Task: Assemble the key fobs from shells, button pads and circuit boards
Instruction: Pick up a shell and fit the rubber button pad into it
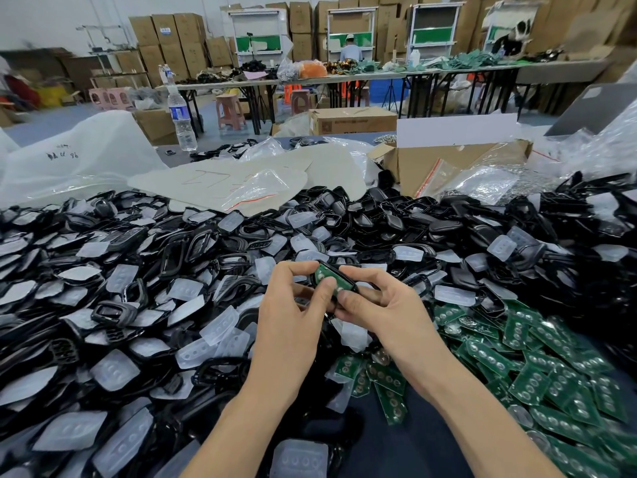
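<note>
Head view: both hands meet above the middle of the surface (pixel 396 443), over a deep litter of parts. The left hand (pixel 293 305) and right hand (pixel 386 305) together hold one black shell (pixel 352 286) with a green circuit board (pixel 325 272) lying in its open face. The grip of each hand is closed on that shell: the left fingers curl over its far-left edge and the left thumb lies across the near end of the board, while the right index finger hooks over the far-right rim and the right thumb pinches the near edge just beside the left thumb. Most of the shell's body is hidden by the fingers.

Below and to the left spreads a heap of black shells (pixel 113 310), mixed through with translucent button pads (pixel 220 324) lying at all angles. To the right of the forearms sits a pile of green circuit boards (pixel 551 360), each showing a row of round metal contacts.

Farther back, flat cardboard sheets (pixel 224 184) with red marks rest on the heap, partly under a clear zip bag (pixel 262 191). A large white plastic bag (pixel 86 160) lies at far left, a water bottle (pixel 181 119) stands behind it, and an open cardboard box (pixel 448 163) sits at right rear. Stacked cartons (pixel 165 32) line the back wall.
</note>
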Available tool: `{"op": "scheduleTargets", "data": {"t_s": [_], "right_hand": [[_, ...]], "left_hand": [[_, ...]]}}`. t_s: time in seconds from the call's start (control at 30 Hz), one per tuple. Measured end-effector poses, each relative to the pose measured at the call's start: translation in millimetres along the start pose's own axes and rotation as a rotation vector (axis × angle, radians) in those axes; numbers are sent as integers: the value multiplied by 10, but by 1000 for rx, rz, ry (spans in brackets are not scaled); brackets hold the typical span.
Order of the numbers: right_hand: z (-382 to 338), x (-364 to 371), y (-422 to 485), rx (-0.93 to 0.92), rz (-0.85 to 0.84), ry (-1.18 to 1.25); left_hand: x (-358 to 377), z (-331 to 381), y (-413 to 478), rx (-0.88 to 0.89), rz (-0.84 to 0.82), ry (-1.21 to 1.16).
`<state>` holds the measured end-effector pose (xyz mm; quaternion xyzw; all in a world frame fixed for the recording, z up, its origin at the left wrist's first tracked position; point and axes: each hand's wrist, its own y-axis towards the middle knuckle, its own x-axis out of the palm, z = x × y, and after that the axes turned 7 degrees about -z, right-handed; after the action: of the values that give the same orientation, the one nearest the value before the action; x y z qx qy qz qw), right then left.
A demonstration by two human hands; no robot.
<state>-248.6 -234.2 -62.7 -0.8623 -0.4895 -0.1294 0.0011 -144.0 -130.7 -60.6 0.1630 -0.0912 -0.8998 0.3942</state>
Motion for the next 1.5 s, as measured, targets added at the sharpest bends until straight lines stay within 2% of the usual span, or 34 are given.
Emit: {"op": "scheduleTargets", "data": {"t_s": [0.3,0.5,0.63,0.87,1.03,1.27,1.5], "right_hand": [[4,7,2,3,-9,10],[-9,23,12,-12,48,42],[-28,20,9,-34,63,49],[-41,34,-34,-72,-10,-201],[21,29,-12,-89,22,-324],[58,15,-6,-102,20,-355],[5,16,-42,-96,-11,-343]], "left_hand": [[-16,33,24,21,-34,-60],[-35,55,29,0,-75,-7],[-47,70,26,56,-103,30],[-83,67,4,185,-134,132],[-88,46,9,192,-130,135],[-98,44,7,207,-126,161],[-199,166,-53,95,-167,148]]}}
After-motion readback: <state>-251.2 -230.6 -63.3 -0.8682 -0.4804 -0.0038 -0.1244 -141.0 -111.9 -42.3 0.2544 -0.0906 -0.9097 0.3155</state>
